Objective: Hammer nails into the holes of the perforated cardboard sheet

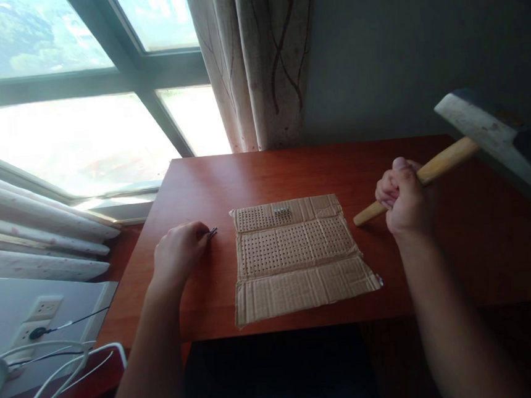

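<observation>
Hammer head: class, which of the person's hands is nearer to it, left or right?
Right. The right hand grips the wooden handle below the hammer head; the left hand is across the cardboard, holding thin metal pieces.

The right hand (405, 199) conceals a section of the hammer handle (450, 158). Blur and shadow obscure part of the hammer head (477, 120). The left hand (179, 250) partly covers the thin metallic pieces (212, 232); their type and count are indiscernible. The pale pieces (282, 210) on the cardboard (296, 283) are too small to identify. The lower frame edge truncates both forearms (159, 332); the left edge, the white cables (78, 370).
</observation>
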Available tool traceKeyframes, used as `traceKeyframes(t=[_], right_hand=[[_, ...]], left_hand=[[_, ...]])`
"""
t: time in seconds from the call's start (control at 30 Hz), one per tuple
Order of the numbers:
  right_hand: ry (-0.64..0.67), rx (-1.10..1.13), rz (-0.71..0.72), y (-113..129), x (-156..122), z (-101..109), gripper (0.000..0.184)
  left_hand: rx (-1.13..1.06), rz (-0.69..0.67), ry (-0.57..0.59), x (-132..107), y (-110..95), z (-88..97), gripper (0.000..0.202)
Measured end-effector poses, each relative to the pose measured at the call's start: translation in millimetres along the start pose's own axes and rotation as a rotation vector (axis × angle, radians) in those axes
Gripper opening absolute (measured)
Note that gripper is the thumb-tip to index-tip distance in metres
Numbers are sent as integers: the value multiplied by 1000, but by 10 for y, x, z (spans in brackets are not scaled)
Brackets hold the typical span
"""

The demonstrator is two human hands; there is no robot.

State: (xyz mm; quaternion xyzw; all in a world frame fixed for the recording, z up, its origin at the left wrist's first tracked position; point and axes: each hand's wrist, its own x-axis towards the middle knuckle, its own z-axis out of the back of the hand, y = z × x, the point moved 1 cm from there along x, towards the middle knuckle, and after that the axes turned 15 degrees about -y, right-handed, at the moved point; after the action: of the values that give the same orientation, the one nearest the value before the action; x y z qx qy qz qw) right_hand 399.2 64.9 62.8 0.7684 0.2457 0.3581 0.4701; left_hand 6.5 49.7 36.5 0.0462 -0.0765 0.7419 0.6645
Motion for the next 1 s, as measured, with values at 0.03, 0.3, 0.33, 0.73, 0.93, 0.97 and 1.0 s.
traceKeyframes(t=[0.03,0.3,0.33,0.73,0.93,0.97,1.0], right_hand=[[2,-1,-1,1,0,0,51],[-8,5,0,-6,7,7,52],[-7,7,0,-6,7,6,52],[-14,14,7,-17,5,7,51],[-13,0,14,-1,-25,-5,51],[-17,1,15,5,-29,-6,51],[-22,-1,16,10,-31,-5,50]], left_hand=[[-10,-1,-1,-1,-1,0,34],[-101,3,-89,-16,2,-9,28],[-124,4,-125,-18,1,-7,28],[-1062,75,-408,-32,-346,260,16],[-1125,-129,-375,-44,-798,438,11],[-1100,-163,-373,-37,-863,431,10],[-1068,-192,-375,-28,-921,419,9]])
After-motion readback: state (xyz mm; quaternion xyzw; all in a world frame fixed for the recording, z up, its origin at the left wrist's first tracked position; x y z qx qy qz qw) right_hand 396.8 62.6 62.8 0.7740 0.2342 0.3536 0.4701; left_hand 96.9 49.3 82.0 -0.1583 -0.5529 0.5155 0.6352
